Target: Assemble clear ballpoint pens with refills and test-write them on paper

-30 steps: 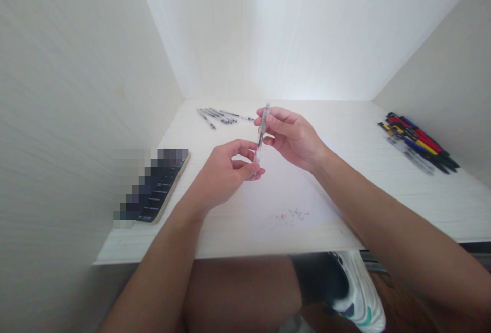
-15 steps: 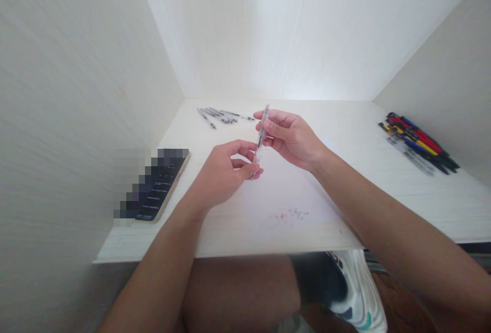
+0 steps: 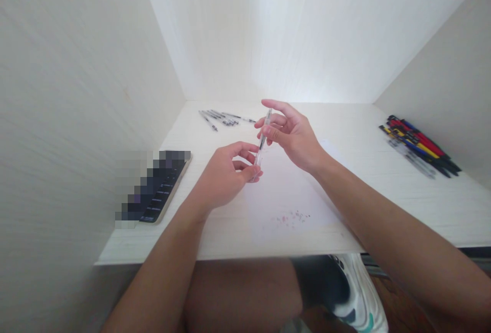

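Note:
A clear-barrelled pen (image 3: 262, 141) is held steeply tilted above the white desk, between my two hands. My left hand (image 3: 233, 172) pinches its lower end between thumb and fingers. Higher up, my right hand (image 3: 287, 131) grips the upper barrel with thumb and fingers, its index finger lifted off and stretched beyond the pen's top. Beneath the hands lies a white sheet of paper (image 3: 284, 190) bearing small red and dark marks near its front edge.
Several clear pens (image 3: 218, 118) lie at the back left of the desk (image 3: 215, 241). A phone (image 3: 164, 190) rests by the left wall. At the right, a pile of coloured and black pens (image 3: 420, 143) lies near the side wall. My leg and shoe are below the desk edge.
My right index finger has lifted away from the pen and straightened upward. The pen stays between both hands, and my left hand keeps nearly the same pinch. The view has shifted slightly.

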{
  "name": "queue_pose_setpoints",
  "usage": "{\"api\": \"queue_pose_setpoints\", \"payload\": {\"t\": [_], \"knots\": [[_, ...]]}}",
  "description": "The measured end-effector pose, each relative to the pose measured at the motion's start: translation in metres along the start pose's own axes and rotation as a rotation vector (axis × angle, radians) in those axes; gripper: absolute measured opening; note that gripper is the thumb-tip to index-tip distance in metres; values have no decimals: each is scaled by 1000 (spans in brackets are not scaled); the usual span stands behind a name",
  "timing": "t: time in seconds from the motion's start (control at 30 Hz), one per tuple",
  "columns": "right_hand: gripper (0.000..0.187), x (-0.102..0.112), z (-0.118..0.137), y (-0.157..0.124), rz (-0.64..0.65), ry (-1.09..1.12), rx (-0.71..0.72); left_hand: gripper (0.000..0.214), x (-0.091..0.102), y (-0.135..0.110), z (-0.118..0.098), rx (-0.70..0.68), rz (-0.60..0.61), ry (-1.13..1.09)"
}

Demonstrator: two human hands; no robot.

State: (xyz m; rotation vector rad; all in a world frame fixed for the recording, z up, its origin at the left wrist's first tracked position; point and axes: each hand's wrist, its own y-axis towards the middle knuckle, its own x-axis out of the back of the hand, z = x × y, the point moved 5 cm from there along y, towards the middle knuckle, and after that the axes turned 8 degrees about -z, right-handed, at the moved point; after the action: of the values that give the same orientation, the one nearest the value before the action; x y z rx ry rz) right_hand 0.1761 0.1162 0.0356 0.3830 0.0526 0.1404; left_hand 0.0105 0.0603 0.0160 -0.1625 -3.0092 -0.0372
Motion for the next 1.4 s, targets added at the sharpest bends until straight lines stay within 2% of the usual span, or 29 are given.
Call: {"api": "queue_pose_setpoints", "payload": {"t": [0.17,0.4,0.57,0.7,0.83,0.93,1.03,1.17,1.33,1.4], "knots": [[71,3,-1,1,8,-88,76,37,1,-2,-5,17,-14,8],[68,5,0,1,-28,-110,112,31,1,-4,-7,13,5,47],[48,7,-3,3,-94,0,-34,34,2,-2,-3,-16,-9,74],[40,8,-3,2,-62,131,-178,29,0,-5,-6,44,9,55],[40,7,-2,0,7,164,-229,11,-1,-9,-11,106,96,-37],[36,5,-1,-2,43,167,-251,16,-2,-11,-11,110,187,-98],[28,4,-1,-2,70,203,-265,18,-2,-10,-8,100,225,-115],[20,4,-2,-2,87,249,-272,15,-2,-7,-5,76,174,-37],[21,7,-6,-1,41,226,-296,7,5,-2,-6,-86,-58,205],[23,8,-6,-1,9,203,-295,9,5,-2,-7,-113,-95,231]]}}
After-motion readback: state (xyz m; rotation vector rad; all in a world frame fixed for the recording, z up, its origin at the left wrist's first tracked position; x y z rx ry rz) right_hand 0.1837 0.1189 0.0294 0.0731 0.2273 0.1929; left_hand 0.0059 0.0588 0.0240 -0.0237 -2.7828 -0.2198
